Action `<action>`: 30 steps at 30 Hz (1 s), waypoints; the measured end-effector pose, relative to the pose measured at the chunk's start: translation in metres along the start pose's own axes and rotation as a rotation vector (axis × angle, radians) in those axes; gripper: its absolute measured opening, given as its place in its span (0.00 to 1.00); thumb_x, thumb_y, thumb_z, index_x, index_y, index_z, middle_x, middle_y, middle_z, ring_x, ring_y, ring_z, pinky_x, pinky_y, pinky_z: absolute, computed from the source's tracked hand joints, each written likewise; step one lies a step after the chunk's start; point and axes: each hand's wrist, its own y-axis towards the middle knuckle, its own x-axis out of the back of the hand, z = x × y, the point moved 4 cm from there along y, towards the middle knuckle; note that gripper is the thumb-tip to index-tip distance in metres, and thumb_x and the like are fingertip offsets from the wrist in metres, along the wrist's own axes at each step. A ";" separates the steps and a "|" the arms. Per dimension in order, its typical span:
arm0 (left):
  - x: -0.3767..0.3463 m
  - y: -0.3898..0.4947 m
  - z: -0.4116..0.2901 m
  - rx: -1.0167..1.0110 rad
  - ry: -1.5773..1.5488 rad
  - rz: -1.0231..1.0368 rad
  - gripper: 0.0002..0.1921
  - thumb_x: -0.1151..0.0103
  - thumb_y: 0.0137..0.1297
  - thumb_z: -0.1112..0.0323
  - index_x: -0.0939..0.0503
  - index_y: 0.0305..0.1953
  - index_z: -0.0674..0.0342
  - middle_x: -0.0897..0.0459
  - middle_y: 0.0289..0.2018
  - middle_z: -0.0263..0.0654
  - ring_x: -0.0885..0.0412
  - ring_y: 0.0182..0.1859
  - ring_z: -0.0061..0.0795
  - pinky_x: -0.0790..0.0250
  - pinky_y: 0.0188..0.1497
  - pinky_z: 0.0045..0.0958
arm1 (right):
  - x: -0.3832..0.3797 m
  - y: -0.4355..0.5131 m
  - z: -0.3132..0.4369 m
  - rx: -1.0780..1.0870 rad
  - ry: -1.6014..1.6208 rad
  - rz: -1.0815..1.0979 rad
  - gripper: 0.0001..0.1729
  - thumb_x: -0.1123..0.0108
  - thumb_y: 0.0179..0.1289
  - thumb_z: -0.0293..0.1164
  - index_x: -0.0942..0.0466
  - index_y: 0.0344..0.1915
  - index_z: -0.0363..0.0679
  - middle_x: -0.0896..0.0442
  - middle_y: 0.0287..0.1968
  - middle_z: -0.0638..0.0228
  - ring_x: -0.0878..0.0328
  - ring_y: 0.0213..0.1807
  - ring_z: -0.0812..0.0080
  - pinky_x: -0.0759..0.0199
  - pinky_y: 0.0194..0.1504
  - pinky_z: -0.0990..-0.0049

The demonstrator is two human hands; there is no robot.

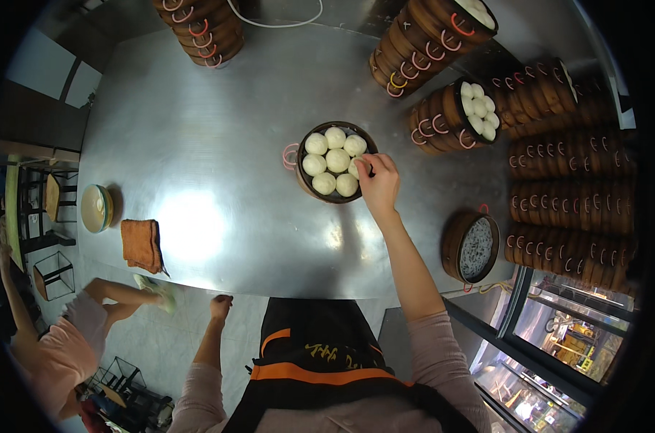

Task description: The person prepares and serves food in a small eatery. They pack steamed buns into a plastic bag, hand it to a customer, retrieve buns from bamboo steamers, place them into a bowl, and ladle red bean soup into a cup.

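A round bamboo steamer (306, 187) with pink handles stands on the steel table, holding several white dough buns (337, 161): one in the middle, the others around it. My right hand (380, 181) reaches over the steamer's right rim, thumb and fingertips pinched on the rightmost bun (355, 166), which they partly cover. My left hand (221, 307) hangs just off the table's front edge, fingers curled in, with nothing visible in it.
On the steel table (241, 130) are a bowl (96, 209), a folded brown cloth (139, 245) and a steamer with a speckled liner (476, 247). Steamer stacks (208, 38) line the back and right, including bun-topped ones (436, 122). Another person (70, 346) is at the left.
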 end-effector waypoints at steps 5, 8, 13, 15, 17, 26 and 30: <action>-0.002 -0.017 0.037 0.206 -0.001 0.053 0.06 0.40 0.50 0.66 0.22 0.24 0.62 0.25 0.15 0.31 0.33 0.16 0.17 0.42 0.16 0.21 | -0.015 0.004 0.007 0.087 -0.129 -0.056 0.06 0.37 0.44 0.27 0.23 0.25 0.39 0.24 0.27 0.66 0.27 0.32 0.63 0.34 0.36 0.66; -0.005 -0.017 0.044 0.202 0.011 0.077 0.07 0.41 0.50 0.66 0.22 0.26 0.63 0.24 0.16 0.32 0.33 0.16 0.17 0.41 0.16 0.21 | -0.019 0.005 0.004 0.041 -0.139 -0.039 0.05 0.37 0.44 0.27 0.23 0.25 0.39 0.24 0.27 0.67 0.27 0.32 0.64 0.34 0.36 0.67; -0.006 0.002 0.027 0.184 0.108 0.054 0.08 0.41 0.51 0.65 0.21 0.24 0.63 0.24 0.15 0.31 0.33 0.16 0.16 0.41 0.17 0.22 | -0.022 0.007 -0.008 -0.118 0.006 -0.001 0.04 0.39 0.46 0.25 0.22 0.23 0.37 0.25 0.23 0.67 0.28 0.24 0.68 0.35 0.28 0.72; -0.006 0.008 0.016 0.139 0.071 0.053 0.08 0.42 0.51 0.65 0.22 0.22 0.62 0.24 0.15 0.31 0.33 0.16 0.16 0.41 0.18 0.23 | -0.017 0.005 -0.018 -0.317 0.201 -0.024 0.04 0.39 0.47 0.25 0.22 0.24 0.36 0.25 0.21 0.67 0.30 0.21 0.72 0.36 0.25 0.76; -0.006 0.015 0.008 0.120 0.073 0.058 0.08 0.43 0.50 0.65 0.22 0.21 0.63 0.24 0.15 0.32 0.31 0.16 0.18 0.40 0.18 0.24 | -0.006 0.002 -0.028 -0.547 0.400 -0.092 0.04 0.39 0.48 0.25 0.22 0.25 0.35 0.26 0.19 0.67 0.33 0.19 0.75 0.38 0.23 0.80; -0.018 0.034 0.002 0.085 0.210 0.092 0.06 0.49 0.53 0.75 0.26 0.34 0.66 0.22 0.22 0.36 0.26 0.24 0.23 0.33 0.24 0.26 | -0.012 0.016 -0.001 -0.033 -0.031 0.078 0.06 0.37 0.47 0.28 0.22 0.27 0.38 0.24 0.24 0.66 0.29 0.23 0.70 0.34 0.26 0.75; -0.020 0.035 -0.007 -0.046 0.074 0.105 0.08 0.52 0.54 0.79 0.28 0.37 0.66 0.23 0.24 0.37 0.25 0.26 0.24 0.32 0.25 0.25 | -0.022 0.017 -0.001 0.058 -0.151 0.079 0.04 0.38 0.47 0.27 0.23 0.24 0.38 0.24 0.25 0.64 0.26 0.25 0.63 0.32 0.29 0.69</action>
